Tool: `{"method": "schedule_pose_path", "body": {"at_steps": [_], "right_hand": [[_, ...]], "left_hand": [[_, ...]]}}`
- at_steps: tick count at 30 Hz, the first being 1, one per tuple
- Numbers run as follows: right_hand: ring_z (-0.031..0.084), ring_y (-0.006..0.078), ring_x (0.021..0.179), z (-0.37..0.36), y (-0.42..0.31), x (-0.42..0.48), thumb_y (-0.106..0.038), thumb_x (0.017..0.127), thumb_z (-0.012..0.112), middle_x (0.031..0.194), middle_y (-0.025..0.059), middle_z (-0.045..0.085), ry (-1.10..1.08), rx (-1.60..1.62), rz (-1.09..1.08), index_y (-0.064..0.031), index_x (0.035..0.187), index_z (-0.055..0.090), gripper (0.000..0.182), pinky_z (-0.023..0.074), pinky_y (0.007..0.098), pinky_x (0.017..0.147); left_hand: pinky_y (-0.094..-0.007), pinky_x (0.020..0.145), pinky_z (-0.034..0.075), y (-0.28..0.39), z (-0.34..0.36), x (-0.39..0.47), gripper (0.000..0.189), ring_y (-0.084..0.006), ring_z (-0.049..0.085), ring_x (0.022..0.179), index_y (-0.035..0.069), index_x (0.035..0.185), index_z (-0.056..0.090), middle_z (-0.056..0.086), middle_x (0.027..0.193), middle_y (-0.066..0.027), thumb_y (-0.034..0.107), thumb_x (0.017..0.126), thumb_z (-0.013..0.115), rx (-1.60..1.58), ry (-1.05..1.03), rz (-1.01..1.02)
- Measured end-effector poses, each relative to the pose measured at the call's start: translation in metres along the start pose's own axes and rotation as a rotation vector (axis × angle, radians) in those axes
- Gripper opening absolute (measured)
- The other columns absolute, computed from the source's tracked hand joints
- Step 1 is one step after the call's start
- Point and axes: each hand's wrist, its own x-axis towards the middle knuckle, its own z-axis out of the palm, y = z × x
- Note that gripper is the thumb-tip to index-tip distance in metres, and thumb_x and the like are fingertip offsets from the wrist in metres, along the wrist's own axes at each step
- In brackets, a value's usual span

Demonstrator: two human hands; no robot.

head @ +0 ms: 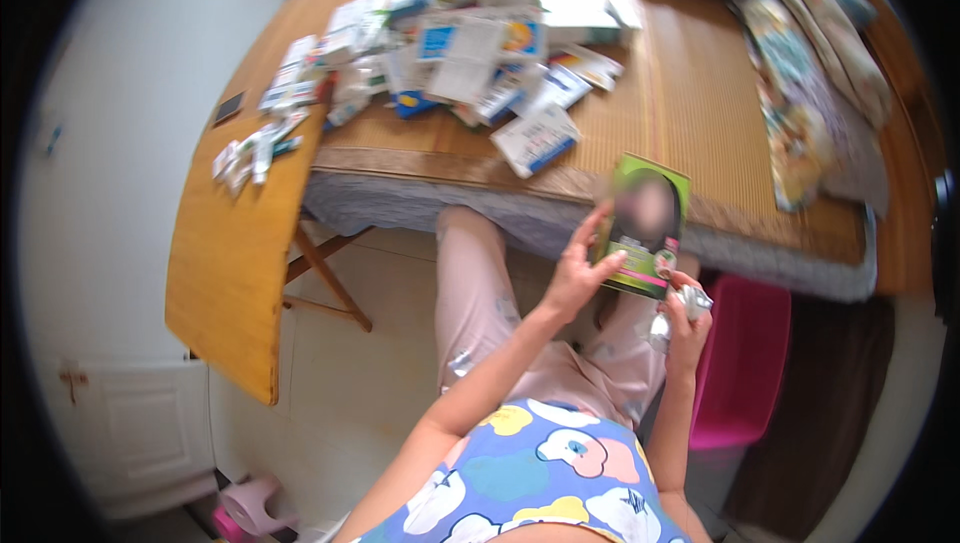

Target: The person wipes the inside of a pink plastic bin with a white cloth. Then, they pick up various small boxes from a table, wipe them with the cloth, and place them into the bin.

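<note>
My left hand grips the left side of a green and black cardboard box, with the thumb across its front. A picture of a person and some writing are printed on that front. The box is held tilted over my lap, in front of the mat-covered bed edge. In my right hand is a crumpled silver foil packet; whether it is one piece or more I cannot tell. The fingers of that hand lie at the lower right corner of the box. A white and blue medicine box is the nearest carton on the mat.
A pile of medicine boxes covers the mat. Several tubes and a dark flat object rest on the folding wooden table at left. A pink plastic bin stands right of my legs. Cushions line the right side.
</note>
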Motion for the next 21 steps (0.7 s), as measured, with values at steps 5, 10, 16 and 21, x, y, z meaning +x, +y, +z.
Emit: {"method": "schedule_pose_path", "body": {"at_steps": [5,10,16,21], "right_hand": [[0.058,0.0153,0.089,-0.036,0.015,-0.036,-0.005,0.085,0.064,0.105,0.0096,0.056,0.067,-0.209,0.035,-0.0028,0.118,0.041,0.04,0.0495,0.0315,0.078],[0.057,0.0197,0.089,-0.041,0.003,-0.052,-0.001,0.08,0.059,0.1,0.0111,0.05,0.103,-0.271,-0.113,-0.0027,0.112,0.041,0.037,0.0502,0.0355,0.078],[0.063,0.032,0.093,0.017,0.016,-0.071,0.0,0.07,0.07,0.098,0.0118,0.064,-0.084,-0.549,-0.518,-0.0064,0.101,0.069,0.032,0.0532,0.0396,0.081],[0.061,0.0329,0.092,0.016,0.019,-0.042,0.007,0.059,0.068,0.099,0.0115,0.066,-0.086,-0.666,-0.66,-0.0082,0.098,0.073,0.042,0.052,0.0398,0.079]], "left_hand": [[-0.0344,0.102,0.047,0.004,0.0,-0.059,0.084,-0.0211,0.054,0.122,0.006,0.153,0.026,0.048,0.139,-0.014,0.004,0.082,0.07,-0.208,-0.06,-0.205],[-0.0333,0.104,0.045,-0.01,-0.003,-0.1,0.081,-0.0212,0.05,0.127,0.005,0.152,0.026,0.044,0.145,-0.0143,0.001,0.084,0.07,-0.052,-0.044,-0.26],[-0.0311,0.105,0.044,-0.014,-0.005,-0.122,0.081,-0.0194,0.051,0.126,0.006,0.154,0.026,0.041,0.148,-0.0128,-0.003,0.084,0.066,-0.031,0.031,-0.316],[-0.0288,0.103,0.043,-0.007,0.002,-0.125,0.081,-0.0168,0.051,0.125,0.008,0.155,0.027,0.038,0.151,-0.0105,-0.005,0.084,0.065,-0.041,0.012,-0.39]]}}
